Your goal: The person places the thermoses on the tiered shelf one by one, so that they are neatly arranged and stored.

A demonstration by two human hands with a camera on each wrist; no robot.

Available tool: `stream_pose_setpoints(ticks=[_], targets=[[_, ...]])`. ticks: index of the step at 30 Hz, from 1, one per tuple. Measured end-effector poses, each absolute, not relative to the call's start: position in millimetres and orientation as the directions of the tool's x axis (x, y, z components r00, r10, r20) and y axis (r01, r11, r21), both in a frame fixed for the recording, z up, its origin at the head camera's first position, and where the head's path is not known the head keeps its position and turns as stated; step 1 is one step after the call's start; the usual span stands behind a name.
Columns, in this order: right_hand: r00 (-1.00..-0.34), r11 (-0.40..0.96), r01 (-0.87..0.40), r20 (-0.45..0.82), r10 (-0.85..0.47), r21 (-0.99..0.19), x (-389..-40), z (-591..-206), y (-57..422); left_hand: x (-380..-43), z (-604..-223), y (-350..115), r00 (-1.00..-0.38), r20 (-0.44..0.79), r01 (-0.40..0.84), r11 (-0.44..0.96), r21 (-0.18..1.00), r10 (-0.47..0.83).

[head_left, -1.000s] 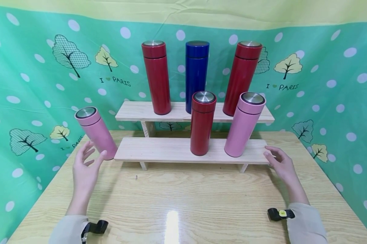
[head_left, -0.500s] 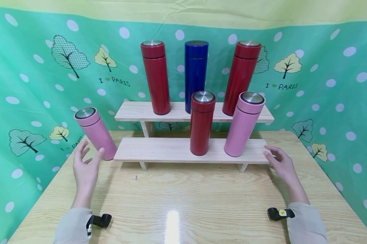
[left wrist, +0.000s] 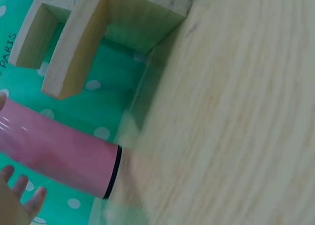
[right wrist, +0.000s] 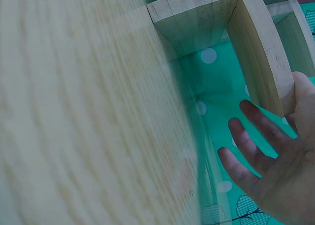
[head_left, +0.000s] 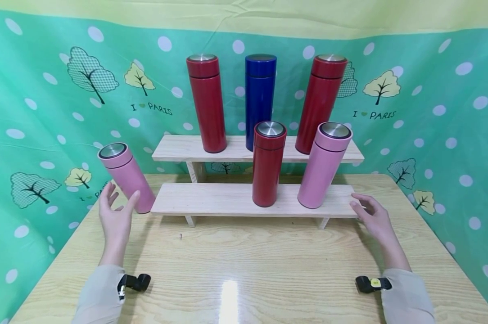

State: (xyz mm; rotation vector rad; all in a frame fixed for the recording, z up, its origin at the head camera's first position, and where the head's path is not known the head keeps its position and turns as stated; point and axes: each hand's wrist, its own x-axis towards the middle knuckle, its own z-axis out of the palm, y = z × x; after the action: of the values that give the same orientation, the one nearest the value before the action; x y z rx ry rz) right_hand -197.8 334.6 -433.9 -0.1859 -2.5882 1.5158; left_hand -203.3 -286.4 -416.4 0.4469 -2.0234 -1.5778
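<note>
A pink vacuum flask (head_left: 132,182) with a silver-topped lid stands on the table at the left end of the lower wooden shelf (head_left: 203,198). My left hand (head_left: 115,220) is spread in front of it, thumb on the right and fingers on the left. In the left wrist view the flask (left wrist: 59,146) lies between the thumb tip and the fingers; contact is unclear. My right hand (head_left: 374,220) is at the shelf's right end, thumb and forefinger by its edge. The right wrist view shows its other fingers (right wrist: 246,146) extended below the board (right wrist: 268,52).
The lower shelf bears a red flask (head_left: 267,171) and another pink flask (head_left: 325,166). On the upper shelf (head_left: 232,155) stand a left red flask (head_left: 208,108), a blue flask (head_left: 260,94) and a right red flask (head_left: 321,108). A patterned green cloth (head_left: 118,81) hangs behind the wooden table (head_left: 260,256).
My left hand has shifted slightly forward towards the left pink flask, with its forearm moving in to the right. The right hand stays at the shelf end, and the flasks stand as before.
</note>
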Motion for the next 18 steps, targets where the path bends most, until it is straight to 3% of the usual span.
stream_pose_setpoints(ticks=[18], targets=[[-0.982, 0.485, 0.036, 0.06, 0.18, -0.874, -199, -435, 335, -225, -413, -287, -0.836, 0.12, 0.041, 0.157, 0.987, -0.536]])
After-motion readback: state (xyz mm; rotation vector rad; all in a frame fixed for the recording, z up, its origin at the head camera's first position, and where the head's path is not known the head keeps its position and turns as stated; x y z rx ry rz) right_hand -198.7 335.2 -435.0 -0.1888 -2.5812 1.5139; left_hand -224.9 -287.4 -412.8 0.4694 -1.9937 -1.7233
